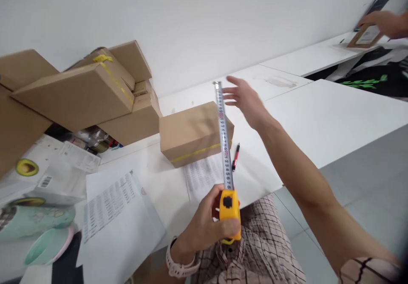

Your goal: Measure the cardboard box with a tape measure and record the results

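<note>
My left hand [207, 222] is closed around a yellow tape measure [230, 214] near the table's front edge. Its blade [223, 135] runs out straight away from me, over a small cardboard box [191, 133] with a yellow tape stripe. My right hand [244, 99] hovers open, fingers spread, just right of the blade's far tip and past the box, touching nothing. A red and black pen [236, 156] lies right of the box. A printed sheet [202, 175] sits under the box's near side.
Stacked cardboard boxes [76, 93] fill the left. White product boxes [47, 178], mint cups [38, 233] and another printed sheet [111, 207] lie at the near left. Another person's hand [382, 23] holds a flat package at the far right. The white table [318, 118] ends at grey floor.
</note>
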Motion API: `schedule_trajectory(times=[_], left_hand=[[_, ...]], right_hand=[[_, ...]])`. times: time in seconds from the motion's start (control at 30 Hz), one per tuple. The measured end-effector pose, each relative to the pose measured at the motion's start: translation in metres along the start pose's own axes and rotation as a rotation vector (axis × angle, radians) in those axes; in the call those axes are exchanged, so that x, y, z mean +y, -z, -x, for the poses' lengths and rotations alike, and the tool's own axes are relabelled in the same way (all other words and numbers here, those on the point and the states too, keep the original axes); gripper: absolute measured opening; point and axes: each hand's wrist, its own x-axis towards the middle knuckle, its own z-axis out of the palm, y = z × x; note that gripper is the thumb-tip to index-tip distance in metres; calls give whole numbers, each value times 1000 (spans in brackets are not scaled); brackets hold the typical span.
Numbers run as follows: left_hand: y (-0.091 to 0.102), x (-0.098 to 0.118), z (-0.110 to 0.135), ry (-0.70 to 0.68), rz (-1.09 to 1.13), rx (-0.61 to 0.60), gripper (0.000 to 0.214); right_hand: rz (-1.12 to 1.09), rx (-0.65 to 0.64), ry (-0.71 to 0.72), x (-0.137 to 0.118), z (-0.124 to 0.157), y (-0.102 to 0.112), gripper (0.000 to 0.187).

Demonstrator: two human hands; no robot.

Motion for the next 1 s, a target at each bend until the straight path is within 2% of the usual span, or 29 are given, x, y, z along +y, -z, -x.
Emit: schedule_trajectory(times=[0.07, 0.17, 0.27, 0.33, 0.4, 0.57, 0.67, 0.73, 0.8, 0.83, 0.9, 0.93, 0.97, 1.0], left_hand=[[-5, -14, 10, 105, -119, -94, 52], [-22, -27, 17, 236, -311, -213, 50], [-38, -31, 19, 284, -460, -298, 53], [-44, -32, 21, 286, -523, -342, 55], [-48, -33, 25, 280, -565, -372, 57], [-47, -39, 38, 278, -614, -389, 62], [-45, -46, 45, 257, -549, -269, 91], [-45, -50, 48, 223, -484, -162, 108], [-45, -51, 49, 164, -471, -62, 112], [-44, -51, 50, 123, -489, -5, 110], [-39, -47, 52, 35, -561, 128, 100], [-35, -43, 54, -2, -606, 193, 93], [-29, -37, 55, -43, -656, 258, 88], [-22, -30, 56, -94, -709, 328, 84]], right_hand=[[-11, 49, -11, -9, 50, 32, 67], [117, 183, -47, -16, 123, 69, 56], [382, 443, -41, -10, 170, 89, 37], [571, 617, -4, -4, 189, 97, 29], [669, 705, -18, 1, 201, 105, 26], [466, 695, -234, 5, 221, 125, 25], [412, 717, -206, 0, 230, 114, 24], [384, 674, -185, -5, 238, 88, 21], [361, 547, -163, -9, 248, 50, 19], [336, 443, -143, -11, 253, 30, 20], [255, 112, -133, -11, 259, -2, 21], [232, -45, -143, -9, 259, -12, 25], [228, -147, -171, -4, 255, -17, 30], [257, -181, -210, 3, 248, -17, 33]])
